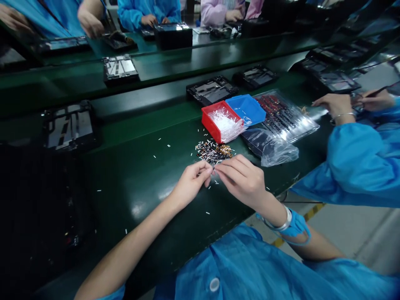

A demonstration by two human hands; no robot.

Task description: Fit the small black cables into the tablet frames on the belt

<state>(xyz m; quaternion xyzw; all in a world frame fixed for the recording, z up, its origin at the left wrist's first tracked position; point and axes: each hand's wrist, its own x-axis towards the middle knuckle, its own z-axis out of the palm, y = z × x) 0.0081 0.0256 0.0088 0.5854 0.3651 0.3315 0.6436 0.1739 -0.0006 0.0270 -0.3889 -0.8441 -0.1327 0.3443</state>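
Note:
My left hand and my right hand meet fingertip to fingertip over the green table. Both are closed in a pinch around something small and dark, too small to name. Just beyond the fingers lies a pile of small dark and gold-coloured parts mixed with white slips. Behind the pile stands a red bin holding many small white strips and a clear plastic bag. A blue bin touches it on the right, with a few white pieces inside.
A clear tray with rows of dark and red parts lies to the right, a crumpled plastic bag before it. Opened device housings rest along the back and left. White strips are scattered on the table. A co-worker's hands work at right.

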